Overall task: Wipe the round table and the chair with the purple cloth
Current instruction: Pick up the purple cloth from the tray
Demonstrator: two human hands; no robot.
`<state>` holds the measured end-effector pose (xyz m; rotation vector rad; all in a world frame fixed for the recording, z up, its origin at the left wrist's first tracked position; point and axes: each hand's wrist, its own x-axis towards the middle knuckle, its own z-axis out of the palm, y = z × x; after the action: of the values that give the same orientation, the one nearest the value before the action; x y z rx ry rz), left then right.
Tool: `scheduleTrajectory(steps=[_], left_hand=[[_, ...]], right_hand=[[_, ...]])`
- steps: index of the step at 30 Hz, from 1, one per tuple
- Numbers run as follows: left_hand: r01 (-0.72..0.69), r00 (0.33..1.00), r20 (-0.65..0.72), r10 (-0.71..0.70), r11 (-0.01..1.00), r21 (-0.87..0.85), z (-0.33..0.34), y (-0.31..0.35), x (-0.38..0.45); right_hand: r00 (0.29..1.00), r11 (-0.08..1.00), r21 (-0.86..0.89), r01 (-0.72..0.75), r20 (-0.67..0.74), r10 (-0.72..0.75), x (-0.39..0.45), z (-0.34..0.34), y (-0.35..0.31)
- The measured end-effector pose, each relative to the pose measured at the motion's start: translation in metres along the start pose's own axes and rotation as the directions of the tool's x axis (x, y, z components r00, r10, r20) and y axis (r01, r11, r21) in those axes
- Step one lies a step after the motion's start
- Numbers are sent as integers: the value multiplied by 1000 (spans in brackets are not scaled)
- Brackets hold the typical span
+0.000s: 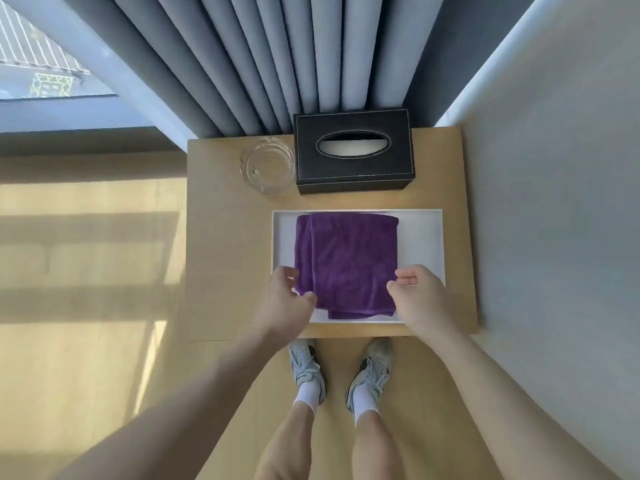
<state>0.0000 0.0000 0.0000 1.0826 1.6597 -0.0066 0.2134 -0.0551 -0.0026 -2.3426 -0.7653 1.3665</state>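
While both hands sit at the near corners of the purple cloth [346, 261], neither one has fully clamped down on it. Left hand [287, 296] has its fingers curled over the cloth's near-left corner with the thumb lying on the fabric, so it looks like a loose pinch. Right hand [415, 292] is at the near-right edge, thumb and index fingertip touching the fabric, other fingers loosely bent; can't tell if that's a proper grip or just contact.

The cloth is folded into a rough square and lies flat in a white tray [426, 244], pushed to the tray's left side. That tray sits on a small rectangular wooden worktop [225, 244]. Behind it there's a black leather tissue box [353, 150] and, just left of that, a clear glass ashtray [266, 166]. Grey curtains [277, 57] hang at the far edge, and a wall [554, 202] runs along the right.

Both forearms reach forward and angle inward. Sneakers [306, 368] with white socks stand on the wooden floor [86, 271] right at the worktop's near edge.
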Motion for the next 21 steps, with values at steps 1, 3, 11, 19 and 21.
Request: scheduleTrajectory(steps=[1, 3, 11, 19, 21], left_hand=[[0, 999, -32, -1, 1000, -2, 6, -2, 12], [30, 997, -76, -31, 999, -14, 10, 3, 25], [84, 990, -115, -81, 996, 26, 26, 20, 46], [167, 985, 86, -148, 936, -308, -23, 42, -18], [176, 984, 96, -152, 915, -362, -42, 49, -44]], right_hand=[[999, 1000, -5, 9, -47, -9, 11, 6, 2], [992, 1000, -3, 29, -120, -29, 26, 11, 4], [998, 998, 38, -55, -13, 55, 37, 27, -14], [982, 974, 222, -40, 190, -3, -31, 6, -71], [976, 958, 284, -41, 217, -23, -56, -3, -86]])
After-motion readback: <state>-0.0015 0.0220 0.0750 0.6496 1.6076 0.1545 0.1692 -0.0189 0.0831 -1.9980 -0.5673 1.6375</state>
